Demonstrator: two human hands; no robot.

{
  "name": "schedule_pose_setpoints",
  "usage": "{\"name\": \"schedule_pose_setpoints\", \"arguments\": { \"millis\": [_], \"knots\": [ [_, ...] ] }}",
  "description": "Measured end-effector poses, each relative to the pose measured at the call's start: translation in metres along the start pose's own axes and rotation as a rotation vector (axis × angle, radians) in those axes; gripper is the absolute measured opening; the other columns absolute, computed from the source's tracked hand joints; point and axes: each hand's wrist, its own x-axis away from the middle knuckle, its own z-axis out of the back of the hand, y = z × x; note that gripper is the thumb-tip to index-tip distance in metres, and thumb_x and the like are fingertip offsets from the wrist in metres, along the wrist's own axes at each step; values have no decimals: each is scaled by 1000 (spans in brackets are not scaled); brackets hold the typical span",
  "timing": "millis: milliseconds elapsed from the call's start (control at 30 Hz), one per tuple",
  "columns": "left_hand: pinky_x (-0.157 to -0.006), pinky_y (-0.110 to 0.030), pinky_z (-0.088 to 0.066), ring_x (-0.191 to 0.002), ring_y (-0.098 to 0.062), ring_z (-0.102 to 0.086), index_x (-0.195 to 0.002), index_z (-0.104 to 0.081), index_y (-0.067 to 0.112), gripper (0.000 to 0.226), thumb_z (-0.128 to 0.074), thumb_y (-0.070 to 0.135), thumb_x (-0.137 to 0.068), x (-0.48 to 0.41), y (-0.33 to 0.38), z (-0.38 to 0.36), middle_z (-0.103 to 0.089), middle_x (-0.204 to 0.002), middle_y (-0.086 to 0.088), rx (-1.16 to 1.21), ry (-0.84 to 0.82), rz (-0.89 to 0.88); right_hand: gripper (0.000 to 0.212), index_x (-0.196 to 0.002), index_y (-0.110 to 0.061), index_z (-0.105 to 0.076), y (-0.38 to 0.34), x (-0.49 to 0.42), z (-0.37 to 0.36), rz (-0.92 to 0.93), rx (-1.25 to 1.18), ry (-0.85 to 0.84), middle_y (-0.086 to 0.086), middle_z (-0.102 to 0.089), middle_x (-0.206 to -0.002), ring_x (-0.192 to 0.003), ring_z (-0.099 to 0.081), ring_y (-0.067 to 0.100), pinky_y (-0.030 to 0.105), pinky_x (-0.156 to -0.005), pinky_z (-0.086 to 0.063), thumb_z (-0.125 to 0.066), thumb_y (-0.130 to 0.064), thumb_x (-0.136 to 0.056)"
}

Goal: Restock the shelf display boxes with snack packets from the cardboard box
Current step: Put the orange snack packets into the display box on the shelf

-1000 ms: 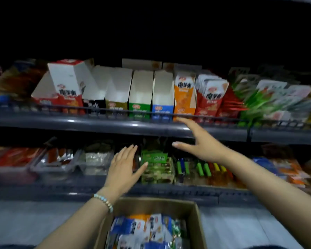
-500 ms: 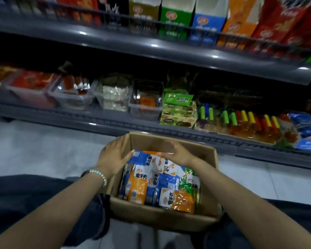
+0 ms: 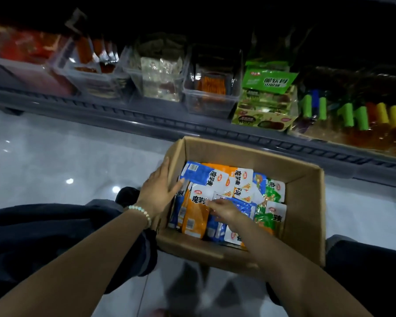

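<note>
An open cardboard box [image 3: 249,152] stands on the floor between my knees. It is packed with blue, orange and green snack packets [image 3: 215,177] standing on edge. My left hand [image 3: 158,193] lies flat against the outside of the box's left wall, fingers straight, with the thumb over the rim touching a blue packet. My right hand [image 3: 226,211] is inside the box, its fingers bent down over the top of a blue-and-white packet beside an orange packet [image 3: 196,216]; its thumb is hidden. The upper shelf's display boxes are out of view.
The grey bottom shelf [image 3: 192,124] runs just behind the box. On it stand clear plastic bins [image 3: 160,81] of snacks, a green display carton [image 3: 265,97] and coloured tubes [image 3: 352,115]. Glossy tiled floor [image 3: 55,161] lies to the left. My dark-trousered knees [image 3: 44,229] flank the box.
My view dropped from the upper shelf to the box. Both hands came down: the left onto the box's left wall, the right into the packets, then nearer to me.
</note>
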Motion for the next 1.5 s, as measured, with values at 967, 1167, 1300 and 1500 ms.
{"name": "schedule_pose_setpoints", "arguments": {
  "millis": [967,1167,1300,1500],
  "knots": [
    [-113,-43,-31,-138,-23,-31,-152,-10,17,74,-44,50,-95,0,2,-13,-30,-153,-7,63,92,9,33,-114,-9,-61,31,4,52,10,-444,209,11,-67,-113,-98,-64,28,36,-84,-50,-70,-17,-84],
    [-117,-37,-23,-140,-17,-27,-147,-31,16,56,-44,40,-97,8,43,-14,-33,-152,-2,0,191,-281,25,-109,-12,-63,17,33,78,70,-456,-30,11,-72,-105,-99,-67,26,42,-88,-53,-68,-19,-85],
    [-97,-30,-43,-118,-18,-56,-136,-47,15,50,-39,47,-98,12,90,-16,-58,-132,-1,505,-237,40,33,-112,-8,-63,-16,63,98,177,-439,-116,11,-71,-106,-100,-67,25,38,-89,-53,-69,-20,-82],
    [-89,-38,-55,-102,-23,-67,-119,-61,8,30,-52,27,-97,25,146,19,-69,-112,-10,941,-362,113,29,-115,-10,-61,-69,119,119,396,-390,6,11,-69,-109,-90,-67,21,33,-80,-56,-66,-14,-87]
  ]
}}
